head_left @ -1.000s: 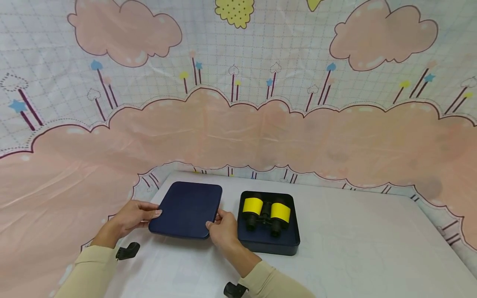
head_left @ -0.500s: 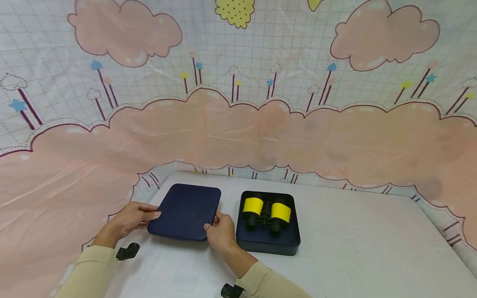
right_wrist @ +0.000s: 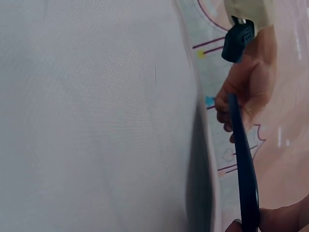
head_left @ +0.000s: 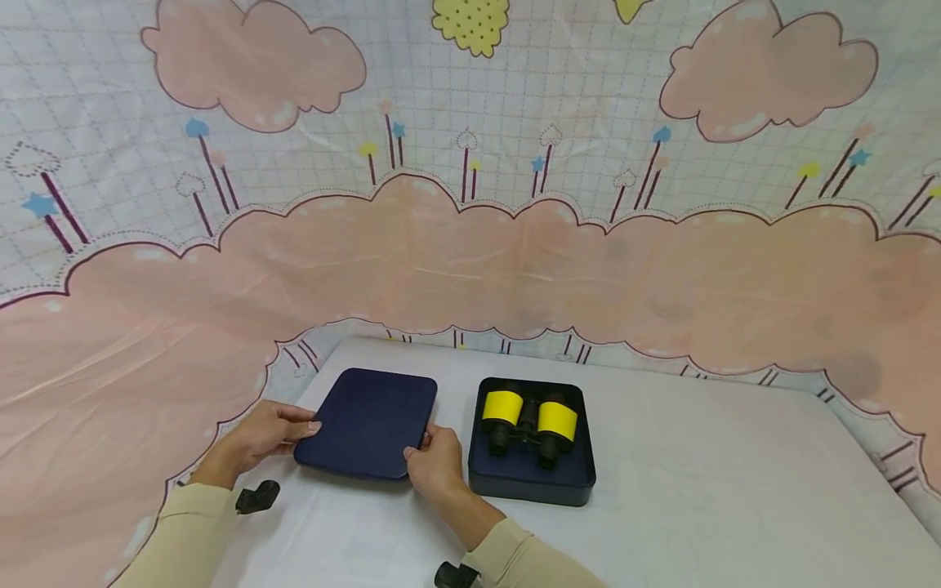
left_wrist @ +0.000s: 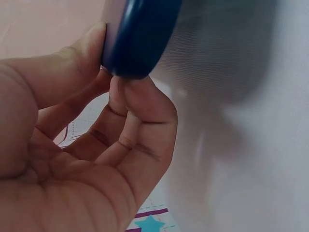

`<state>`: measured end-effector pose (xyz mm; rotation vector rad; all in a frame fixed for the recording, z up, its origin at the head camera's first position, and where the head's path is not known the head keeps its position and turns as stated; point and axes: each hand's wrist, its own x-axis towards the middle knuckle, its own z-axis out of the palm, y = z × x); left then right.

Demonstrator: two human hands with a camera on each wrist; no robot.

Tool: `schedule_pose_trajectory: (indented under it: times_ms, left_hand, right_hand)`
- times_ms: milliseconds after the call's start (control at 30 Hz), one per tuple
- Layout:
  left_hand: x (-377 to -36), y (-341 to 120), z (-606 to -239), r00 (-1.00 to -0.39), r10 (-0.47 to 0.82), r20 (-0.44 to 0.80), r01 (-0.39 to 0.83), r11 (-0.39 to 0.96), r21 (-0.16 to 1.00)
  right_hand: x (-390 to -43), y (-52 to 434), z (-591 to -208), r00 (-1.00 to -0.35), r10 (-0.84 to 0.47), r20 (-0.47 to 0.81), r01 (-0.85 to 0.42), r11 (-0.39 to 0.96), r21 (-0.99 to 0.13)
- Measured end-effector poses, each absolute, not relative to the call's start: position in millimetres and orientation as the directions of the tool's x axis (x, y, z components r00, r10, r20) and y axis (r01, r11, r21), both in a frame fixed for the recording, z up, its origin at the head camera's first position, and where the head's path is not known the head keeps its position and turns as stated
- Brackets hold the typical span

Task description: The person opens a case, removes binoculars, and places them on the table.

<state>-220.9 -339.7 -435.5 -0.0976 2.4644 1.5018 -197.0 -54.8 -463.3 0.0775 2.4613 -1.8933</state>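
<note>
A dark blue box lid (head_left: 367, 423) is held level between both hands, a little above the white table, and casts a shadow on it. My left hand (head_left: 257, 441) pinches the lid's left edge, thumb on top and fingers underneath, as the left wrist view shows with the lid's rim (left_wrist: 140, 38). On the opposite edge, near the front corner, my right hand (head_left: 439, 467) grips with its thumb on top. To its right stands the matching box (head_left: 515, 487), uncovered. Black binoculars (head_left: 529, 420) with yellow barrel bands lie inside that box.
The white-covered table (head_left: 706, 474) extends to the right of the box. Behind it and on the left hangs a cloud-patterned cloth (head_left: 515, 269). Small black wrist cameras (head_left: 257, 496) sit below both cuffs.
Both hands have lowered the lid slightly toward the table. The box and the binoculars have stayed in place, while the head view has shifted a little.
</note>
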Motion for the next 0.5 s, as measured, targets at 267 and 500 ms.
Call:
schedule_pose_trajectory:
  times_ms: [267, 500]
  left_hand:
    - [-228, -343, -449, -0.962, 0.067, -0.267, -0.199, 0.502, 0.842]
    - [-230, -339, -450, -0.961, 0.043, -0.273, -0.207, 0.54, 0.816]
  right_hand:
    - [-198, -53, -470, -0.999, 0.007, -0.038, 0.038, 0.29, -0.956]
    - [-200, -53, -473, -0.998, 0.002, -0.061, 0.059, 0.329, -0.942]
